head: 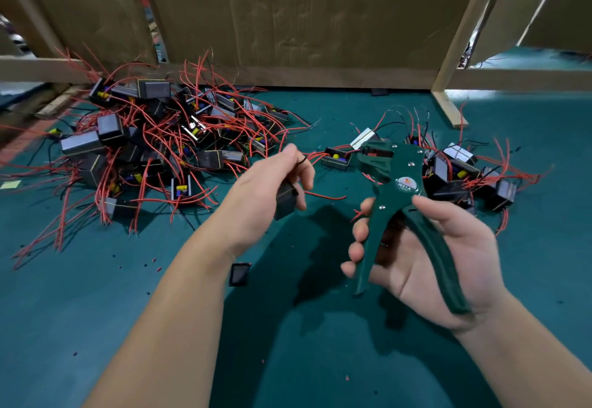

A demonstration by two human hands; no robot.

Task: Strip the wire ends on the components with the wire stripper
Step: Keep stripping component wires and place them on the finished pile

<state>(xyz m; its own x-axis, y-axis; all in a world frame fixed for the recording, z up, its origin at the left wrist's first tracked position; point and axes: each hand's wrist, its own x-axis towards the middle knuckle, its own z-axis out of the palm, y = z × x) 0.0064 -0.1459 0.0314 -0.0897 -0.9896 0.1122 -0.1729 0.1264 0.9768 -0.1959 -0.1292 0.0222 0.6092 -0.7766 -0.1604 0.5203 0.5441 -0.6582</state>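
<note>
Stripper point(402, 164) marked "W01A", right hand point(467, 254) wrapped round handles; left hand point(266, 189) clutches one component point(286, 201). Left pile point(153, 138), right pile point(455, 167) by worktop point(96, 311) far edge.

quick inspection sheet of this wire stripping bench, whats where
surface: green mat
job's things: wire stripper, handles apart; one component held; large pile left, smaller pile right
clutter: red insulation scraps; a black square piece
grippers: left hand grips the component; right hand grips the wire stripper
cables: red and black leads, tangled in the piles
surroundings: cardboard wall, wooden frame behind
</note>
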